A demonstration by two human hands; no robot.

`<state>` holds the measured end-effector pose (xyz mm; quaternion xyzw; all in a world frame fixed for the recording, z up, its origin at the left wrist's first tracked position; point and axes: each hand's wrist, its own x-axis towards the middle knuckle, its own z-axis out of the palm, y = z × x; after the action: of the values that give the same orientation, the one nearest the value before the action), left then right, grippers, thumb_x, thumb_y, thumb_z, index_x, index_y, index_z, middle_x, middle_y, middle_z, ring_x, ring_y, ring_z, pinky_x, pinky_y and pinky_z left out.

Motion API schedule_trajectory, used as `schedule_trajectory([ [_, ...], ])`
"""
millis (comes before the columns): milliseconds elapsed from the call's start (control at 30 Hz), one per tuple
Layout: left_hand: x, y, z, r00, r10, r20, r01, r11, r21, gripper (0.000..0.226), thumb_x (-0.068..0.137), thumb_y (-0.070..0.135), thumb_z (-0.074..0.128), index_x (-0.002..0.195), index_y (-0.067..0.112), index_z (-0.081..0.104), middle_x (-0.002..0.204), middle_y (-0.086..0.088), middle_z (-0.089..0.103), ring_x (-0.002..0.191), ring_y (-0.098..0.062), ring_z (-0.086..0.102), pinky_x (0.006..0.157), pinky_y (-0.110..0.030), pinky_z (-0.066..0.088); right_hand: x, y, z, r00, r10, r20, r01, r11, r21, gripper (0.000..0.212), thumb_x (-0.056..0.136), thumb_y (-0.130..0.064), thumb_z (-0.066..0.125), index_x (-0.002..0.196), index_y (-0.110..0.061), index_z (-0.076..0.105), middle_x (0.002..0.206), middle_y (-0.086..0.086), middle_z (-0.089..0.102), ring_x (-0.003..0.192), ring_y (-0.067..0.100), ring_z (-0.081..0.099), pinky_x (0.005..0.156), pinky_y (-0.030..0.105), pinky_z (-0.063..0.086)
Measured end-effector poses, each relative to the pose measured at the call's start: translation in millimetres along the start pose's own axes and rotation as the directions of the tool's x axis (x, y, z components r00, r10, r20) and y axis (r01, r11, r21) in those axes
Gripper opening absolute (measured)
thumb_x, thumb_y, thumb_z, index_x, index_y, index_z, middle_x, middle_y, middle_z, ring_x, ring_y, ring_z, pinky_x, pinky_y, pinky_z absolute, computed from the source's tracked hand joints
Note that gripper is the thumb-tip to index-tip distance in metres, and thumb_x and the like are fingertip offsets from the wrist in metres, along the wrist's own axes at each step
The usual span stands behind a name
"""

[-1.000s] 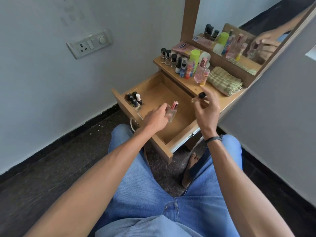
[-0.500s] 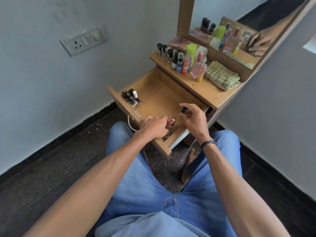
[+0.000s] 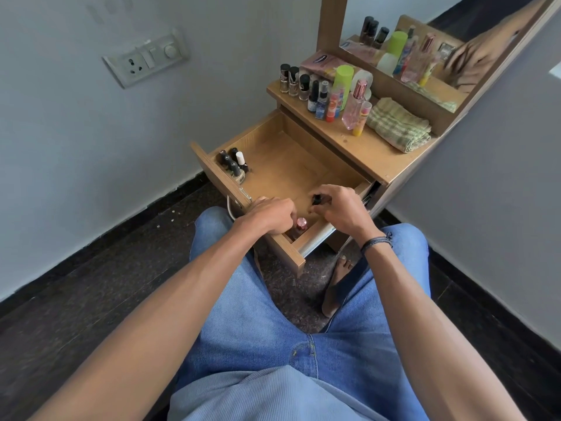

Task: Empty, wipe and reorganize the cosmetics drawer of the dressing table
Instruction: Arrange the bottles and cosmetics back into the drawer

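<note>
At the corner of the drawer nearest the person, the left hand curls its fingers round a perfume bottle. Only its rose-gold cap shows. Just beside it, over the same drawer end, the right hand pinches a small black-capped bottle. Both are probably light, rigid, smooth and breakable. Grip the body, not the cap.

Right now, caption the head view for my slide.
Left hand holds perfume in the drawer; right hand pinches a black-capped bottle beside it.
</note>
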<state>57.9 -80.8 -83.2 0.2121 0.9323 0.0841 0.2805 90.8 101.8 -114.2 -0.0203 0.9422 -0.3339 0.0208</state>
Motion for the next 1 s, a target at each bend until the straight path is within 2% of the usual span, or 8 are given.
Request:
schedule_trajectory([
  [67,-1,0,-4,0.999,-0.021,0.025,0.020,1.000,0.013,0.052,0.092,0.000,0.038,0.123,0.031,0.067,0.135,-0.003,0.061,0.104,-0.023,0.048,0.093,-0.039,0.031,3,-2,-1,0.998,-0.002,0.069,0.006,0.998,-0.060,0.028,0.087,-0.024,0.079,0.114,-0.022,0.073,0.109,-0.003,0.073,0.096,0.016,0.067,0.086,0.037,0.056],
  [167,0,-1,-4,0.997,-0.063,0.042,0.063,0.998,0.015,0.064,0.093,0.000,0.033,0.146,0.032,0.047,0.146,-0.007,0.053,0.132,-0.031,0.043,0.101,-0.041,0.034,8,-5,1,0.988,-0.012,0.155,0.036,0.988,-0.150,0.024,0.089,-0.017,0.076,0.111,-0.024,0.073,0.106,-0.003,0.073,0.096,0.019,0.066,0.081,0.036,0.056],
  [233,0,-1,-2,0.996,-0.067,0.054,0.066,0.998,0.015,0.071,0.091,-0.002,0.032,0.151,0.037,0.039,0.148,-0.007,0.051,0.136,-0.033,0.039,0.100,-0.042,0.036,9,-7,2,0.983,-0.018,0.184,0.050,0.984,-0.173,0.021,0.089,-0.015,0.074,0.108,-0.024,0.073,0.104,-0.003,0.073,0.093,0.020,0.066,0.080,0.036,0.056],
  [367,1,-4,-1,0.996,-0.041,0.074,0.039,0.999,0.030,0.064,0.094,0.005,0.036,0.142,0.045,0.048,0.144,-0.004,0.055,0.134,-0.031,0.039,0.088,-0.036,0.030,12,-8,1,0.969,0.017,0.248,0.035,0.979,-0.201,0.023,0.087,-0.012,0.069,0.105,-0.026,0.074,0.104,-0.002,0.073,0.093,0.021,0.067,0.083,0.040,0.057],
  [633,2,-7,1,0.999,-0.008,0.053,0.005,0.999,0.050,0.029,0.100,0.035,0.053,0.125,0.045,0.064,0.133,0.005,0.064,0.128,-0.021,0.048,0.090,-0.031,0.024,18,-17,-4,0.920,0.045,0.389,0.052,0.971,-0.234,0.028,0.088,-0.012,0.062,0.106,-0.026,0.077,0.107,-0.004,0.072,0.095,0.021,0.066,0.088,0.040,0.057],
  [733,3,-7,1,0.996,-0.006,0.089,-0.001,0.997,0.083,0.037,0.103,0.028,0.045,0.131,0.047,0.059,0.135,0.004,0.062,0.132,-0.023,0.044,0.095,-0.032,0.025,18,-20,-4,0.907,0.035,0.421,0.070,0.970,-0.232,0.031,0.089,-0.010,0.059,0.107,-0.026,0.078,0.103,-0.006,0.073,0.092,0.019,0.066,0.082,0.035,0.057],
  [867,3,-2,-4,0.981,-0.019,0.195,-0.016,0.984,0.178,0.070,0.092,0.002,0.030,0.144,0.045,0.047,0.145,-0.001,0.053,0.137,-0.028,0.036,0.107,-0.034,0.025,18,-21,-4,0.903,0.031,0.428,0.073,0.972,-0.224,0.032,0.090,-0.009,0.057,0.107,-0.026,0.079,0.100,-0.008,0.073,0.089,0.017,0.064,0.077,0.029,0.051],
  [1000,8,1,-8,0.968,-0.009,0.252,-0.050,0.972,0.228,0.063,0.097,0.003,0.034,0.145,0.042,0.046,0.146,-0.001,0.053,0.135,-0.024,0.046,0.114,-0.039,0.024,16,-22,-4,0.910,0.033,0.413,0.070,0.970,-0.231,0.033,0.091,-0.010,0.056,0.107,-0.026,0.079,0.102,-0.007,0.075,0.089,0.017,0.065,0.076,0.029,0.051],
])
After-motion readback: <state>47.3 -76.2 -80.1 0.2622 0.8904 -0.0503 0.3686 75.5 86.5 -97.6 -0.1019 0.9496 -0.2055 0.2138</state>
